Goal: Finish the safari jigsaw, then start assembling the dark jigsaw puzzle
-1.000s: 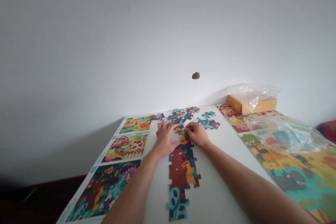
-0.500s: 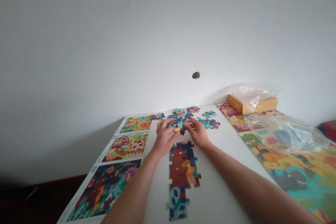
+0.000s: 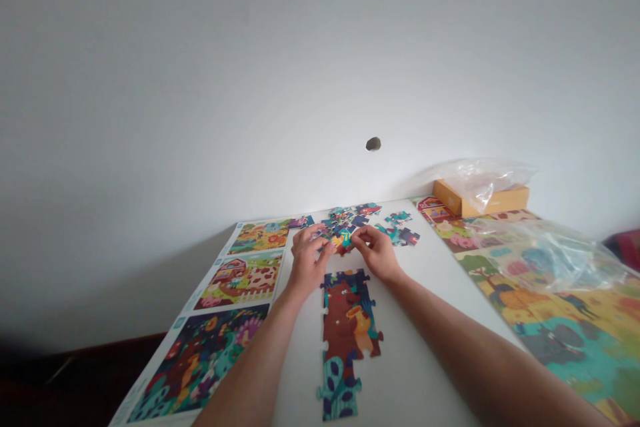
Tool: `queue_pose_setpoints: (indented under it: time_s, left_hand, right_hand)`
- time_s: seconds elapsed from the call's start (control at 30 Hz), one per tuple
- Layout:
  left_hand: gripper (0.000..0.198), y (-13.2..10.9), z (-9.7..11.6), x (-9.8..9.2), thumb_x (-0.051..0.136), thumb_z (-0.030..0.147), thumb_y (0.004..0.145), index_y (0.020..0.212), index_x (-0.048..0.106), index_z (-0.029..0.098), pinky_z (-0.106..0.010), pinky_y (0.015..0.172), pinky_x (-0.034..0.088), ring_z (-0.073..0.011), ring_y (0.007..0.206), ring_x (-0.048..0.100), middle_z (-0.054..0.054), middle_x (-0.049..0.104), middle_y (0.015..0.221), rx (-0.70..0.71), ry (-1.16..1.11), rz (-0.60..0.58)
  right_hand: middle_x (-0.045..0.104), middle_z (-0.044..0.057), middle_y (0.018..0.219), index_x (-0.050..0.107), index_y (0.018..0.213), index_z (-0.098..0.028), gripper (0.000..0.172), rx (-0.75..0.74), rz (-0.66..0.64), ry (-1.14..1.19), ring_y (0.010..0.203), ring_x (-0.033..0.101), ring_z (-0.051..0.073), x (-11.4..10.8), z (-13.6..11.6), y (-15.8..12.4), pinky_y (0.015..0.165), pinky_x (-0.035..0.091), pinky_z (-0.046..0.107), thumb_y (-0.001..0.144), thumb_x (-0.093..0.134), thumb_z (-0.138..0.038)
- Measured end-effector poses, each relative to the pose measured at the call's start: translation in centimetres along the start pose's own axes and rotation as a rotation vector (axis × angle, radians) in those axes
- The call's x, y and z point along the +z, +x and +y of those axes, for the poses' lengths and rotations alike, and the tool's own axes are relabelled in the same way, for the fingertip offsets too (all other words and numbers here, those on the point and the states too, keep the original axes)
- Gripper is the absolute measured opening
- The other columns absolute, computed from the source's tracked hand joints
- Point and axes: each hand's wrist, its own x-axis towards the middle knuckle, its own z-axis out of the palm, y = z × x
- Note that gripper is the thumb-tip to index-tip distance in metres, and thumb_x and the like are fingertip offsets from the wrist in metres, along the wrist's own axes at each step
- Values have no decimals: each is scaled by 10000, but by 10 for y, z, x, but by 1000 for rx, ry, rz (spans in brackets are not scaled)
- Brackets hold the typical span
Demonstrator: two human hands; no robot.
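Observation:
My right hand pinches the edge of a puzzle piece with yellow, teal and brown-red patches, just in front of the loose pile. On the left of that piece, my left hand is held with fingers curved and parted from the thumb, close to the pile's near edge. The heap of loose puzzle pieces lies beyond both hands, partly hidden by the left fingers. Nearer to me is a joined puzzle section showing a brown bear with a yellow jar and teal leaves.
Left of my arms lies a printed picture sheet with several scenes. A few spare puzzle pieces sit right of the pile. At the right are a finished farm puzzle, clear plastic bags and a yellow box. A wall stands behind.
My left hand has shifted slightly left, away from the piece that it was touching. My right hand stays at the piece with hardly any movement. The joined section has not moved.

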Motion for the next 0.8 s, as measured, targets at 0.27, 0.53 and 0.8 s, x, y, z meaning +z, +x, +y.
queue_pose_setpoints:
  time_s: [0.27,0.53,0.8]
  left_hand:
    - [301,-4,-7,4,634,390,857,1110,756,281,-712,989,349,-449,1299,401,-169,529,1379,-398,401,-117]
    - [260,-5,-2,3,633,348,857,1074,772,376,-684,994,351,-415,1271,407,-121,529,1358,-315,367,-138]
    - [288,-5,2,2,618,386,872,1118,767,369,-718,991,341,-447,1295,379,-143,496,1388,-301,358,-159]
  right_hand:
    - [716,115,1016,723,1075,-206,267,263,230,-731,1013,612,268,-25,4,12,871,450,358,938,513,-297]
    - [471,18,1523,656,1294,-395,375,-158,-281,-857,1315,406,331,-8,-4,2,1042,337,527,927,585,-368]
    - [578,9,1440,705,1173,-330,291,-168,-332,-797,1276,462,296,-11,0,2,1045,316,519,895,643,-384]
